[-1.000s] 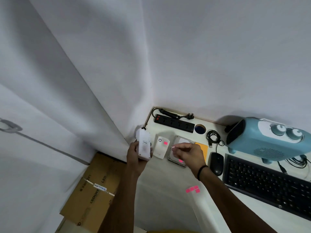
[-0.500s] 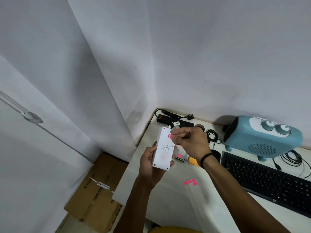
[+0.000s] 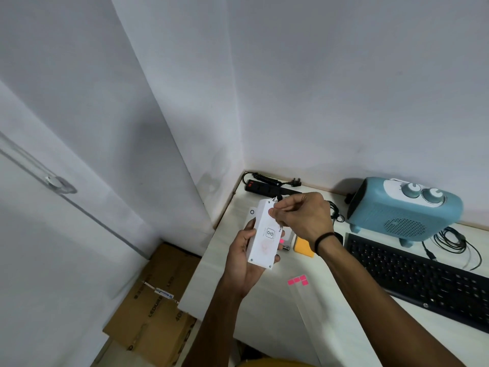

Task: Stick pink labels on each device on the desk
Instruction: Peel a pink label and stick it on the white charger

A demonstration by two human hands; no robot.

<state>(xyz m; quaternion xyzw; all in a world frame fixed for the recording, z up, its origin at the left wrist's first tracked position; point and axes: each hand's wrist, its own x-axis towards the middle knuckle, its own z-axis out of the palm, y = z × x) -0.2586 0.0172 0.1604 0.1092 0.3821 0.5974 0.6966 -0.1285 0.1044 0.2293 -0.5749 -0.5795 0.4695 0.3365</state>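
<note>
White device [image 3: 263,235] sits gripped in the left hand [image 3: 244,263] above the bench [image 3: 264,313], the right hand [image 3: 301,215] pinching at its top end, spare pink labels [image 3: 297,281] lying near the keyboard [image 3: 418,274].

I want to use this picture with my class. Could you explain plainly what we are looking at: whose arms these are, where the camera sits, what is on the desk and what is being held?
The camera is worn on a person's head, looking down at both hands. The left hand grips a white device; the right hand has its fingers pressed at the device's top end, where no label shows. On the desk lie a sheet of pink labels, a black keyboard, a blue heater and a black power strip.
</note>
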